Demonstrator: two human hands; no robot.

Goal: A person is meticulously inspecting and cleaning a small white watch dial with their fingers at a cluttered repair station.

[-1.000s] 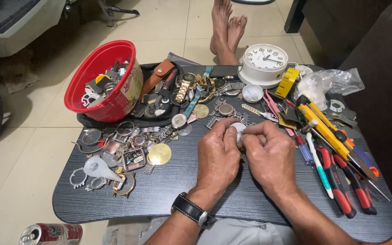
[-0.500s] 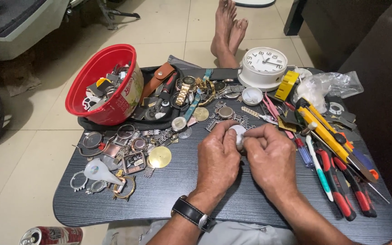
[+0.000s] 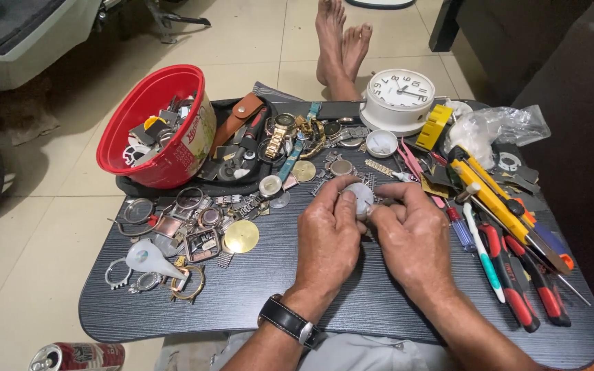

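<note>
— What are you holding?

— A small round silvery watch case [image 3: 360,196], just above the middle of your dark wood-grain lap table [image 3: 256,302]. Your left hand [image 3: 329,240] pinches it between thumb and fingertips; your right hand [image 3: 414,237] is closed against its right edge, though whether it holds a tool there is too hidden to tell.

— And around you?

— Left of your hands lies a flat brass disc [image 3: 241,235] among loose bezels. Beyond it, a red plastic tub [image 3: 147,110] of parts leans on a black tray. A white round alarm clock [image 3: 400,97] stands behind; red-handled pliers [image 3: 510,275] and a yellow utility knife [image 3: 493,199] lie at your right.
</note>
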